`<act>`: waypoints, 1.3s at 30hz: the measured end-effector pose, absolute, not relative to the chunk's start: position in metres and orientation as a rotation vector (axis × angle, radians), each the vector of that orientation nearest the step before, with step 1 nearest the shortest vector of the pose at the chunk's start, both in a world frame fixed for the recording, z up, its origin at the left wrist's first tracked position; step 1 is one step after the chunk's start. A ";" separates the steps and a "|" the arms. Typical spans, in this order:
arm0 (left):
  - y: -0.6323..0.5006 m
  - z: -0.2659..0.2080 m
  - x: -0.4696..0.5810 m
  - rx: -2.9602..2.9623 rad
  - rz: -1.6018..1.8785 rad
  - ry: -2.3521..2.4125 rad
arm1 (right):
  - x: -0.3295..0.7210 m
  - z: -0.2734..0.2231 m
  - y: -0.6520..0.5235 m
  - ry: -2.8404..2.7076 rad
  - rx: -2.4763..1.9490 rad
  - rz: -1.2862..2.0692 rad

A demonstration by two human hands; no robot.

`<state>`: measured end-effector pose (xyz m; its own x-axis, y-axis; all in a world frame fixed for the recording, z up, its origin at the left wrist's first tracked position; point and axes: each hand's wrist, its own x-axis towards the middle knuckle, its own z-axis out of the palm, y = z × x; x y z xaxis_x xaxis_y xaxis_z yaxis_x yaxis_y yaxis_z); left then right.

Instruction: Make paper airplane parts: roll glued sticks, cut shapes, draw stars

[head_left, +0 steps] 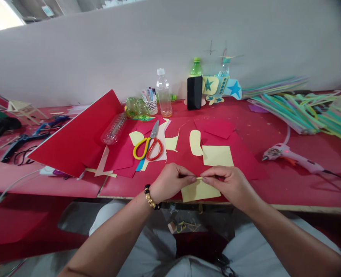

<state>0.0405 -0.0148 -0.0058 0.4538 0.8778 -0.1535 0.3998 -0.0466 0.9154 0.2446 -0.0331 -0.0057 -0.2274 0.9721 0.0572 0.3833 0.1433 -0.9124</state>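
Near the table's front edge, a sheet of yellow paper (201, 191) is held between both hands, its top edge rolled or folded into a narrow strip. My left hand (173, 179) pinches that strip from the left, thumb against fingers. From the right, my right hand (231, 182) pinches the same edge, close to the left fingertips. Just beyond lies a flat yellow rectangle (218, 156), and a rounded yellow cutout (195, 142) beside it. Scissors (149, 146) with one yellow and one red handle rest on paper scraps to the left.
A pink glue gun (291, 157) with its cord lies at right. Behind stand a clear bottle (164, 94), a black phone (194, 93) and a pen cup (151, 105). A large red board (84, 134) leans at left. Colourful strips (297, 111) are heaped at back right.
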 end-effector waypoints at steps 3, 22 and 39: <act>-0.016 -0.005 0.042 1.669 0.610 1.149 | 0.246 -0.007 -0.032 -1.720 -1.317 1.126; -0.019 0.000 0.044 1.887 0.598 1.182 | 0.246 -0.003 -0.032 -1.842 -1.347 1.104; -0.017 0.003 0.042 1.771 0.510 1.134 | 0.243 0.000 -0.036 -1.927 -1.249 0.988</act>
<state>0.0415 -0.0173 0.0028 0.4850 0.8642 -0.1337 0.4731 -0.1307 0.8713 0.2430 -0.0357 -0.0001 -0.3515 0.9302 0.1060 0.4569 0.2693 -0.8478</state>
